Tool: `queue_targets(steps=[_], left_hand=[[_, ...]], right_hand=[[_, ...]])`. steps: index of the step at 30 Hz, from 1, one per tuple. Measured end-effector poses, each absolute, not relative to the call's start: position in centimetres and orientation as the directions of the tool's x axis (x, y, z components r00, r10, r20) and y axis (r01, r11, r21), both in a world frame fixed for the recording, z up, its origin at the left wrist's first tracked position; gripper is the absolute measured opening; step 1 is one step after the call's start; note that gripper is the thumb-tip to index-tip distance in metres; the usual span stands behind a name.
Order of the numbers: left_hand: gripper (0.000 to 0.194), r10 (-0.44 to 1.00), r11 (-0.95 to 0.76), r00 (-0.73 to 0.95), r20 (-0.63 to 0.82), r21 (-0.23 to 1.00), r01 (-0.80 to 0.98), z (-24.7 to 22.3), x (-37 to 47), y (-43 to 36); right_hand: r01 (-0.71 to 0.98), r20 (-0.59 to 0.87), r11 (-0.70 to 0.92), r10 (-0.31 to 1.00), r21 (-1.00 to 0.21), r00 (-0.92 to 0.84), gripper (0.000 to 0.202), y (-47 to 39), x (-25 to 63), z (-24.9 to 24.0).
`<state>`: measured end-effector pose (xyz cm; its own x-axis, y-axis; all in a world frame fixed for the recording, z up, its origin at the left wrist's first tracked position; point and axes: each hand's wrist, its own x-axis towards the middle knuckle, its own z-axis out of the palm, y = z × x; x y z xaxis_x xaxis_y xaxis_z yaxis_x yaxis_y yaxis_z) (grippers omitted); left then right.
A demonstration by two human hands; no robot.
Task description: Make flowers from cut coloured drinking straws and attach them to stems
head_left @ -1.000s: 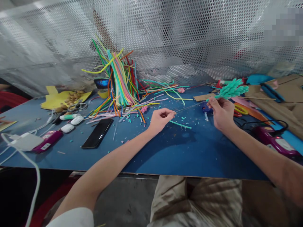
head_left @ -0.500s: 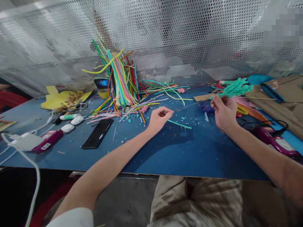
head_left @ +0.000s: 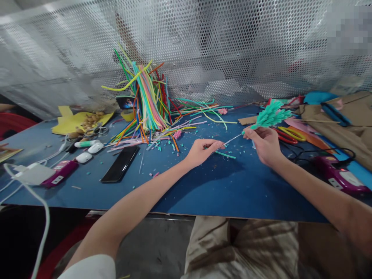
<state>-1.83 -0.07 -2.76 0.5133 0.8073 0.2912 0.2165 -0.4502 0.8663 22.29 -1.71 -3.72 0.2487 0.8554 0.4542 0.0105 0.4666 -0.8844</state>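
Observation:
My right hand (head_left: 263, 143) pinches the base of a bunch of teal pipe cleaner pieces (head_left: 273, 114), whose fuzzy tips fan out to the upper right. Thin bare wires (head_left: 235, 138) run from the bunch's base down to my left hand (head_left: 203, 152), where thumb and fingers are closed on their ends. Below those fingers a loose teal pipe cleaner (head_left: 225, 155) lies on the blue table, partly covered by the left hand. Small teal clippings (head_left: 165, 144) are scattered left of the hands.
A tall bundle of coloured pipe cleaners (head_left: 147, 97) stands at the back against a perforated metal panel (head_left: 232, 50). A black phone (head_left: 119, 164) and a purple power strip (head_left: 59, 173) lie left. Yellow-handled pliers (head_left: 292, 133), a cardboard piece (head_left: 247, 120) and another purple power strip (head_left: 343, 174) are right.
My right hand has come left and lower with the teal bunch, closer to my left hand. My left hand has shifted slightly right and down, and the wires between the hands look shorter.

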Motion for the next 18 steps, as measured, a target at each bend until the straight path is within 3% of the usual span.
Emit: queue_targets(steps=[18], left_hand=[[0.032, 0.838, -0.398, 0.457, 0.298, 0.907, 0.137, -3.04, -1.72, 0.19]], right_hand=[[0.066, 0.474, 0.473, 0.848, -0.879, 0.238, 0.02, -1.89, 22.32, -3.66]])
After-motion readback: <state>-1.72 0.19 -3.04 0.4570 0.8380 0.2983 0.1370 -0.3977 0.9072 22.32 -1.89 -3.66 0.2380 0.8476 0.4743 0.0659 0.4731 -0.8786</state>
